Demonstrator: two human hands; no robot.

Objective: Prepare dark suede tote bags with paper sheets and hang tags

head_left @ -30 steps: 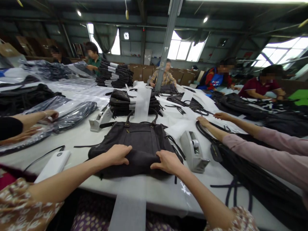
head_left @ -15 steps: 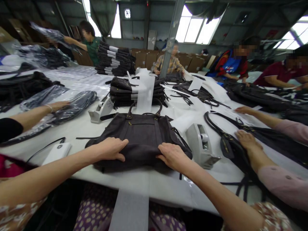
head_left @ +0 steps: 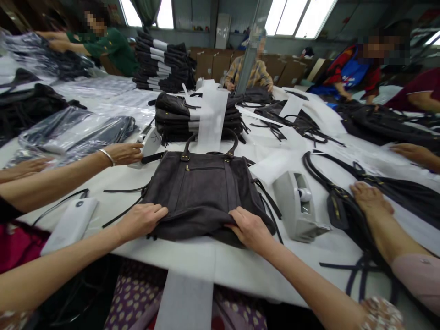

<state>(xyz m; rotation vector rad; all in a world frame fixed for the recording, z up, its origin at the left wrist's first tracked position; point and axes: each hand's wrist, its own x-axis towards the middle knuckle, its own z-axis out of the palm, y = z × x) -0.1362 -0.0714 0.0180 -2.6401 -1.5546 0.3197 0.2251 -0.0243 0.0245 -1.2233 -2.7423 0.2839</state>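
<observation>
A long white worktable is spread across the scene, with dark bags laid over much of it. At the far side, a tall stack of dark bags is seen with pale bands between its layers; nearer, a lower stack of dark bags is partly covered by a hanging white sheet. To the right, a long black bag is touched by a co-worker's hand. In the centre, at the near edge of the table, a dark brown handbag is laid flat, its two handles pointed away from the wearer. To the left, dark goods are wrapped in clear plastic. A grey tape dispenser is placed just to the right of the handbag. A white device is set near the left edge. The lower left edge of the handbag is clamped by the left hand, the lower right edge by the right hand, and the fabric is creased between them. Smallest, a silvery bracelet is worn on another person's wrist at left.
</observation>
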